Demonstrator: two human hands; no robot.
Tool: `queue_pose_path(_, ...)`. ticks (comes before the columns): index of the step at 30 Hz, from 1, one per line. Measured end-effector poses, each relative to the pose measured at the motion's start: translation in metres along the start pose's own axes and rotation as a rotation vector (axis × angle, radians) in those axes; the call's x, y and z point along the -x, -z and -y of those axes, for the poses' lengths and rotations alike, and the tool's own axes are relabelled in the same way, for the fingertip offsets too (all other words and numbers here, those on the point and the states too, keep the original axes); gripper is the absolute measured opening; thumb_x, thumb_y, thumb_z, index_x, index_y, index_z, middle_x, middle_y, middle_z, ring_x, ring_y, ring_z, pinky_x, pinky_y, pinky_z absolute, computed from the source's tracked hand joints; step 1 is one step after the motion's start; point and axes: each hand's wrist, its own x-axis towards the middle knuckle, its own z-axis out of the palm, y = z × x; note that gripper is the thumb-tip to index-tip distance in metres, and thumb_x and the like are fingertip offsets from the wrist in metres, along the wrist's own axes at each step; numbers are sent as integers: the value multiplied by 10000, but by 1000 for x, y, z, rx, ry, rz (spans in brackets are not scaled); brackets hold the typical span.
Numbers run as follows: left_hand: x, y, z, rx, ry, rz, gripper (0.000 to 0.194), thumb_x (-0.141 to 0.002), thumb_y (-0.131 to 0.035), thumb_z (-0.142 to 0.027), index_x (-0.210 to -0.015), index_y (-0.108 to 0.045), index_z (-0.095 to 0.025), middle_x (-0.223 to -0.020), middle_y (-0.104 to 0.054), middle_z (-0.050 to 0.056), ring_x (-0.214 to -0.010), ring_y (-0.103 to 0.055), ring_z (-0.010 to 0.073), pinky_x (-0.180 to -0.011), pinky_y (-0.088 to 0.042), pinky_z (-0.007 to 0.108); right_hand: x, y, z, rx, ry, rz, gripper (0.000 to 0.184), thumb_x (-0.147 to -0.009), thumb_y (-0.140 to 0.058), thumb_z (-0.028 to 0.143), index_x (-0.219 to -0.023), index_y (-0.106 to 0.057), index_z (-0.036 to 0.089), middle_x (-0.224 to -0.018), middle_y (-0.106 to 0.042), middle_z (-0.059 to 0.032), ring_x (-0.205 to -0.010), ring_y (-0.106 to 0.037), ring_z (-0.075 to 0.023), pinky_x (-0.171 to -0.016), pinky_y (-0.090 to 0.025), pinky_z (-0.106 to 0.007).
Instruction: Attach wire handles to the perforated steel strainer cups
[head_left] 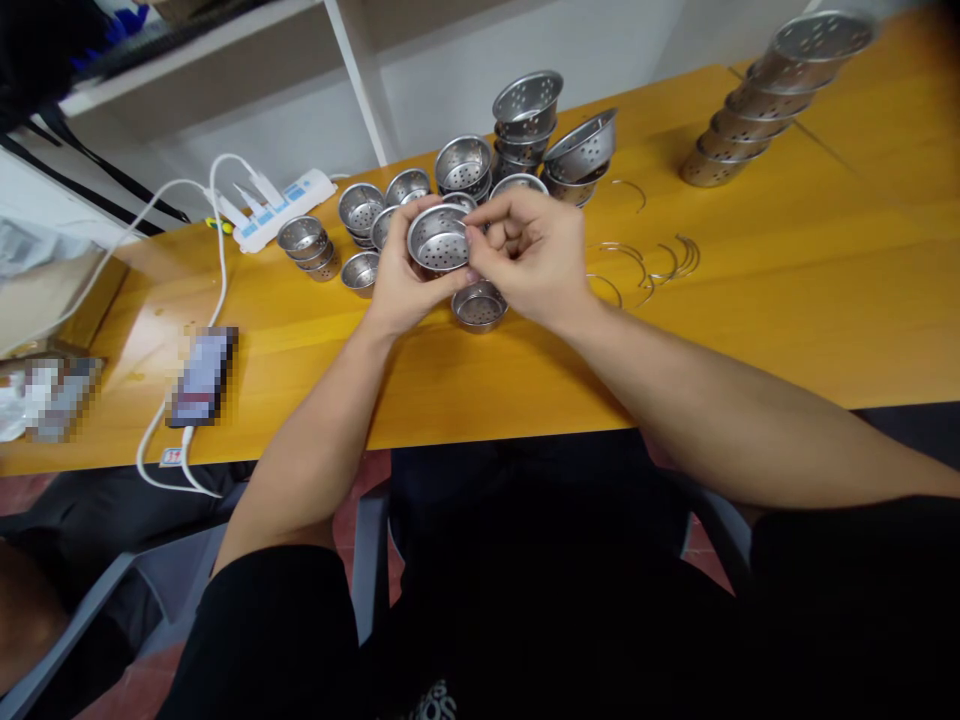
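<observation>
My left hand [399,285] is wrapped round a small perforated steel strainer cup [437,240], holding it above the yellow table [750,300] with its mouth toward me. My right hand [529,255] is closed in a pinch at the cup's right rim; what the fingertips hold is too thin to make out. Another strainer cup [480,305] sits on the table just below both hands. Several thin wire rings [645,262] lie to the right of my right hand.
Many more strainer cups [525,130] stand in stacks behind my hands, and a tall leaning stack [772,95] is at the far right. A white power strip [281,205] with cables and a phone [202,378] lie at the left.
</observation>
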Motion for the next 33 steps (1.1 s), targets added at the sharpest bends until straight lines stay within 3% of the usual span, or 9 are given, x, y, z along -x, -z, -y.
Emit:
queue_pose_path(7, 1, 7, 1, -10, -21, 20, 1102, -856, -888, -1017, -1652, -518, -350, -1520, -733, 119, -1442, -781, 393, -1335, -587, 629, -12, 14, -3, 38, -20, -39, 461, -973, -1013, 694, -993, -765, 306, -711, -596, -1, -667, -594, -216, -608, -610, -386)
queue_pose_path(13, 1, 7, -5, -33, -19, 48, 1125, -899, -800, -1042, -1727, -477, -352, -1633, -688, 147, -1511, -742, 403, -1339, -602, 610, -11, 16, -2, 87, -13, -2, 381, -954, -1047, 562, -925, -773, 298, -687, -588, 20, -640, -551, -197, -646, -598, -387)
queue_pose_path(22, 1, -1, -17, -15, -63, 57, 1040, -967, -735, -1005, -1734, -430, -372, -1634, -665, 131, -1515, -748, 388, -1288, -657, 576, -11, 13, -7, 100, -31, 3, 363, -992, -994, 547, -917, -740, 299, -683, -549, 20, -649, -533, -207, -658, -573, -388)
queue_pose_path(29, 1, -2, -20, -19, -41, 87, 1063, -955, -769, -993, -1741, -425, -366, -1624, -659, 132, -1528, -732, 407, -1316, -644, 597, -11, 15, -9, 111, -25, 6, 436, -983, -996, 658, -930, -756, 298, -695, -578, 5, -646, -548, -215, -659, -618, -409)
queue_pose_path(33, 1, -2, -26, -14, -80, 85, 1030, -984, -755, -982, -1743, -425, -369, -1616, -653, 128, -1537, -722, 403, -1341, -621, 613, -11, 16, -9, 119, -22, 16, 420, -988, -997, 629, -908, -756, 295, -704, -560, -2, -652, -536, -218, -648, -601, -407)
